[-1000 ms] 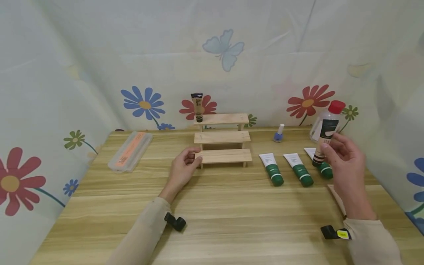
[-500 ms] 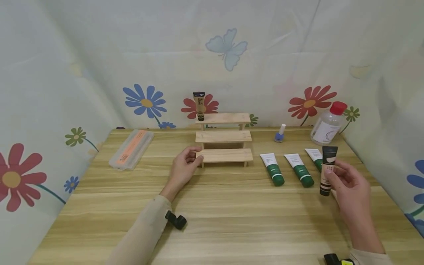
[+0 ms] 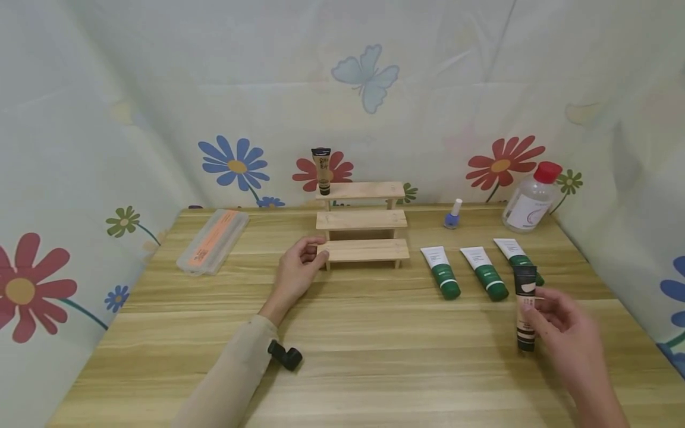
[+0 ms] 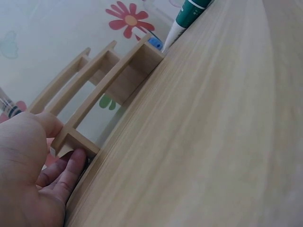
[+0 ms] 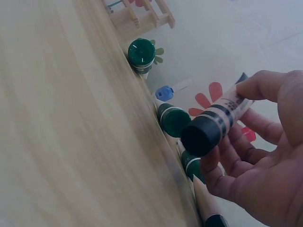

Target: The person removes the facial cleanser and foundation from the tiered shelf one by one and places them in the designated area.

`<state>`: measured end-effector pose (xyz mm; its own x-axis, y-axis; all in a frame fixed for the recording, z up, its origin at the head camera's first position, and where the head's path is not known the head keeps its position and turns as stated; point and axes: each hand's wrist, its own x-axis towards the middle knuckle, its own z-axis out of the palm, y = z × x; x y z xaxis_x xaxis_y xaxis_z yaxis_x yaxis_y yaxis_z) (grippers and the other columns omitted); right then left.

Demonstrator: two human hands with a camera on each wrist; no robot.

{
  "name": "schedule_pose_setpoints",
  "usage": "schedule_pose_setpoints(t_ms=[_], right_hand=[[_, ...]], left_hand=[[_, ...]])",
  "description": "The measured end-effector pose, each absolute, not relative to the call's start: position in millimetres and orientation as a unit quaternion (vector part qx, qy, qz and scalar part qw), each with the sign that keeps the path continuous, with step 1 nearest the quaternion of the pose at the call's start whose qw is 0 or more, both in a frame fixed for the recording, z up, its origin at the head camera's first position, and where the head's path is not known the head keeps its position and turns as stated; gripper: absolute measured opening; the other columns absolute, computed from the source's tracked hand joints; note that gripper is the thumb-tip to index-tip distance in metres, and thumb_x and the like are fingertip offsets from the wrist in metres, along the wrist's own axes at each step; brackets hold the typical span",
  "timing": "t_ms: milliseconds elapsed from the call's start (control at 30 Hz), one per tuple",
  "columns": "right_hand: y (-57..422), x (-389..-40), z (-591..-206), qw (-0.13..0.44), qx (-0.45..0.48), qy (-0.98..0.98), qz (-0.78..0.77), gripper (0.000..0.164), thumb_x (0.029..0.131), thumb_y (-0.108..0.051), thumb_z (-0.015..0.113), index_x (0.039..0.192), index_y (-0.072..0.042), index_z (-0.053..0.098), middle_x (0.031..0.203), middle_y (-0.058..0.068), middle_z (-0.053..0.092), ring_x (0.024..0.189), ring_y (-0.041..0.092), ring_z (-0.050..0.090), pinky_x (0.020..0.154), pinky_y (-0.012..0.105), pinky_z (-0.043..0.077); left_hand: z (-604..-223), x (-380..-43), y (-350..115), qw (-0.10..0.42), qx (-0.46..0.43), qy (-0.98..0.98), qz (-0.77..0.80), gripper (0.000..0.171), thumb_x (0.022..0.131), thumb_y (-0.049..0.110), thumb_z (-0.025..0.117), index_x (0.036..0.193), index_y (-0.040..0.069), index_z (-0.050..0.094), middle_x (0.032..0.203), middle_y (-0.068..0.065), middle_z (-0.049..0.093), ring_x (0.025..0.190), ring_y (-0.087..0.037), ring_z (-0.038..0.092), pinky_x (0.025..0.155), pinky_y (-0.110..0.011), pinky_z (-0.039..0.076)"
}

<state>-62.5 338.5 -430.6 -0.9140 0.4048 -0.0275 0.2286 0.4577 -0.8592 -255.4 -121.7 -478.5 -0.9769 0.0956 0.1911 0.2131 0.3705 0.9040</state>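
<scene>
My right hand (image 3: 569, 339) pinches a beige squeeze tube (image 3: 526, 315) with a black cap, held upright with the cap down. In the right wrist view, thumb and fingers grip this tube (image 5: 218, 118) from both sides, its black cap towards the camera. My left hand (image 3: 299, 270) holds the left end of the lowest step of a three-step wooden display stand (image 3: 364, 251). The left wrist view shows the thumb over that step and fingers (image 4: 71, 175) by its leg. A similar small tube (image 3: 323, 172) stands cap down at the left end of the top step.
Three green-and-white tubes (image 3: 484, 273) lie right of the stand, the rightmost partly hidden. Behind them stand a blue nail polish bottle (image 3: 452, 217) and a red-capped bottle (image 3: 530, 205). A clear plastic case (image 3: 213, 242) lies left. Another beige tube (image 5: 207, 201) lies near my right hand.
My right hand has come down and nearer with the beige tube, which has gone from tilted to upright, uncovering the red-capped bottle. My left hand stays on the stand.
</scene>
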Motion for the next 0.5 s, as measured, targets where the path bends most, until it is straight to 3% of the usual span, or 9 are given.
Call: schedule_pose_setpoints(t_ms=[200,500], right_hand=[[340.5,-58.2,-429.9,0.038,-0.189,-0.879,0.436,0.063,0.111,-0.043,0.07,0.154,-0.001,0.054,0.135,0.021,0.067,0.091,-0.009,0.059,0.072,0.015,0.053],[347.1,-58.7,-431.6,-0.026,-0.195,-0.894,0.403,0.073,0.111,-0.052,0.065,0.156,0.003,0.053,0.135,0.024,0.068,0.105,0.019,0.065,0.072,0.02,0.053]], left_hand=[[-478.0,-255.4,-121.7,0.051,-0.092,-0.823,-0.558,0.036,0.108,0.029,0.077,0.141,0.015,0.074,0.123,-0.007,0.075,0.114,-0.023,0.072,0.102,-0.045,0.059],[-477.7,-255.1,-121.3,0.054,-0.095,-0.822,-0.559,0.036,0.108,0.028,0.077,0.141,0.014,0.074,0.121,-0.008,0.075,0.112,-0.023,0.072,0.102,-0.045,0.059]])
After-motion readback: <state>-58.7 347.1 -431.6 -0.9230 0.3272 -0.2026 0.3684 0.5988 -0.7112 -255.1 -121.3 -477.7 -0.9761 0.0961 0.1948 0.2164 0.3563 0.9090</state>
